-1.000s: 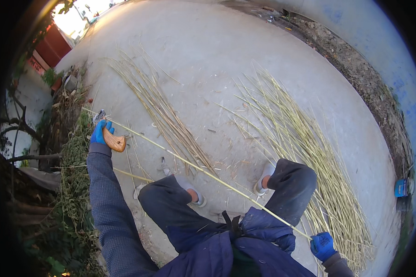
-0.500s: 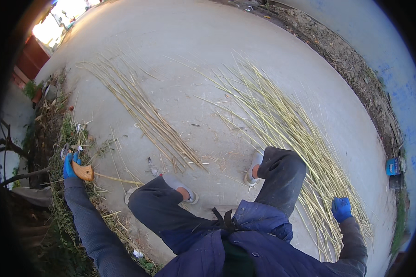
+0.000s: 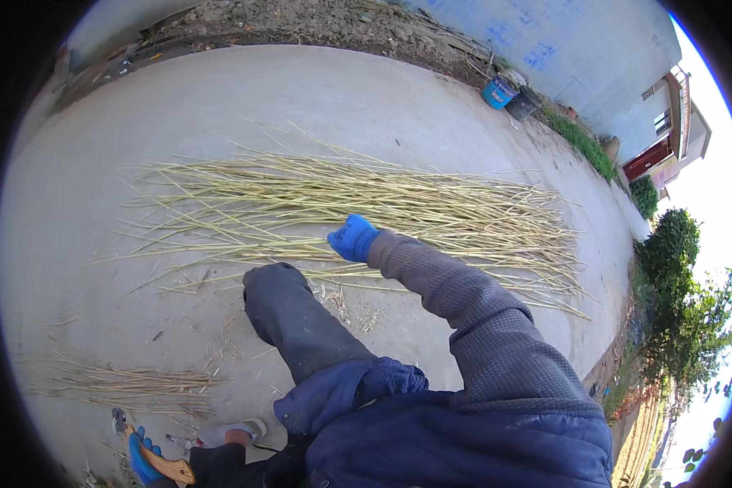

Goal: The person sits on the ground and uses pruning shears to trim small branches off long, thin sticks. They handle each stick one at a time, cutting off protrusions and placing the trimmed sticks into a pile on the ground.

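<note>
My right hand (image 3: 352, 237), in a blue glove, is closed in a fist over the near side of a broad pile of thin yellow-green stalks (image 3: 431, 199). Its curled fingers hide whatever may be inside them. Low at the left, beside my foot, my left hand (image 3: 142, 457), also in a blue glove, is wrapped round a tool with a curved wooden handle (image 3: 173, 467). A small metal part (image 3: 119, 420) shows at the tool's far end; its exact kind is unclear.
A smaller bunch of browner stalks (image 3: 130, 386) lies on the concrete ground (image 3: 244, 89) at the lower left. Beyond the big pile stand a blue bucket (image 3: 498, 92) and a dark bucket (image 3: 524, 103) near a wall (image 3: 569, 57). Bushes (image 3: 667, 252) grow at the right.
The view has swung to the right, so the big pile now lies crosswise ahead. My right hand has moved along the pile from its end toward the middle. My left hand keeps the wooden-handled tool.
</note>
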{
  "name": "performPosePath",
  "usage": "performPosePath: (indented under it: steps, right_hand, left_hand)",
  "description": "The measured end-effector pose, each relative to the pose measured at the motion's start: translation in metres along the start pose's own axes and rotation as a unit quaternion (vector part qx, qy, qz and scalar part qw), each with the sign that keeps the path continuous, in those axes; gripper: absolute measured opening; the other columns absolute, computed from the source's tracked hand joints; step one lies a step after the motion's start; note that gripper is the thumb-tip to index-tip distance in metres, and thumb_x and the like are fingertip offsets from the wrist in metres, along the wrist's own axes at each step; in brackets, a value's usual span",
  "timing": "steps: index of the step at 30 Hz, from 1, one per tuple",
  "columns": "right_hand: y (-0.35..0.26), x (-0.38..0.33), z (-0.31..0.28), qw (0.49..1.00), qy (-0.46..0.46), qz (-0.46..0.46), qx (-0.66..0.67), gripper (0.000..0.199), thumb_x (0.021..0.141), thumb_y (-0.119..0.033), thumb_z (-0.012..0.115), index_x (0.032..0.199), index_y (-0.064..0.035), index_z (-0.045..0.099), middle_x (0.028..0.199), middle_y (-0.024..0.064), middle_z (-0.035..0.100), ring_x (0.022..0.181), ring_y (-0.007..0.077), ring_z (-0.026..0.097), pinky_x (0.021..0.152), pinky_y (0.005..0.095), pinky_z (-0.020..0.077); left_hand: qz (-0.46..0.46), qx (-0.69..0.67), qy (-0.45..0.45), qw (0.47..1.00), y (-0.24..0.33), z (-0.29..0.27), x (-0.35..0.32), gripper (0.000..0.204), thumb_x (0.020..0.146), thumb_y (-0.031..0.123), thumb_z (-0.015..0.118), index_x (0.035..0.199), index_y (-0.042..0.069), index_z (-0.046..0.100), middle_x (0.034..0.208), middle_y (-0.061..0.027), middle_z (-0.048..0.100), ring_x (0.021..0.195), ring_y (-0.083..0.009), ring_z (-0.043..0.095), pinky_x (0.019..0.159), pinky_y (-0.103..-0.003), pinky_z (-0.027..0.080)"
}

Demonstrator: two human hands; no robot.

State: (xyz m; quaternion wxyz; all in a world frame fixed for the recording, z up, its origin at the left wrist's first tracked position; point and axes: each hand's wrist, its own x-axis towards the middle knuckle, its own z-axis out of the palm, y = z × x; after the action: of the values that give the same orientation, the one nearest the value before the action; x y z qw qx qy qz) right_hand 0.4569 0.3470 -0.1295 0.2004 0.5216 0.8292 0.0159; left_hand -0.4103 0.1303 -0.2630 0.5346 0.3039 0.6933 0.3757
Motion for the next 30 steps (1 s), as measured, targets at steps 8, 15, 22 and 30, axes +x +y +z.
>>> performPosePath:
  steps: [8, 15, 22, 30]
  right_hand:
    - [-0.010, 0.027, 0.076, 0.998, -0.007, 0.054, 0.037, 0.018, 0.090, -0.022, 0.050, 0.088, -0.0141, 0.066, 0.082, 0.0092, 0.072, 0.077, 0.0284, 0.069, 0.067, 0.0424, 0.0467]
    - [0.008, 0.054, 0.082, 0.995, -0.061, 0.080, -0.018, 0.022, 0.088, -0.024, 0.051, 0.095, -0.0151, 0.070, 0.089, 0.0124, 0.073, 0.084, 0.0281, 0.072, 0.072, 0.0451, 0.0517]
    - [-0.025, 0.189, -0.008, 0.995, 0.046, 0.074, -0.039, 0.038, 0.087, -0.042, 0.059, 0.106, -0.0093, 0.063, 0.097, 0.0141, 0.072, 0.088, 0.0321, 0.069, 0.078, 0.0454, 0.0515]
    - [-0.293, 0.326, -0.048, 0.982, 0.025, -0.169, 0.074, 0.038, 0.088, -0.043, 0.055, 0.104, -0.0093, 0.061, 0.103, 0.0176, 0.069, 0.099, 0.0346, 0.066, 0.085, 0.0473, 0.0509]
  left_hand:
    - [-0.111, 0.011, 0.021, 0.994, 0.061, 0.099, -0.024, 0.083, 0.091, 0.059, 0.054, 0.153, 0.012, 0.028, 0.153, -0.0082, 0.037, 0.143, -0.0294, 0.026, 0.114, -0.048, 0.021]
    - [0.009, -0.200, 0.096, 0.975, 0.125, 0.170, -0.088, 0.042, 0.093, 0.030, 0.066, 0.119, -0.002, 0.061, 0.087, -0.0103, 0.065, 0.064, -0.0185, 0.060, 0.056, -0.030, 0.053]
    - [0.009, -0.258, 0.204, 0.944, 0.150, 0.161, -0.117, 0.042, 0.093, 0.028, 0.065, 0.118, -0.006, 0.060, 0.080, -0.0113, 0.065, 0.063, -0.0193, 0.062, 0.057, -0.030, 0.054]
    - [-0.004, -0.372, 0.186, 0.909, 0.161, 0.141, -0.145, 0.041, 0.095, 0.025, 0.063, 0.120, -0.008, 0.058, 0.075, -0.0086, 0.065, 0.060, -0.0180, 0.061, 0.054, -0.030, 0.052]
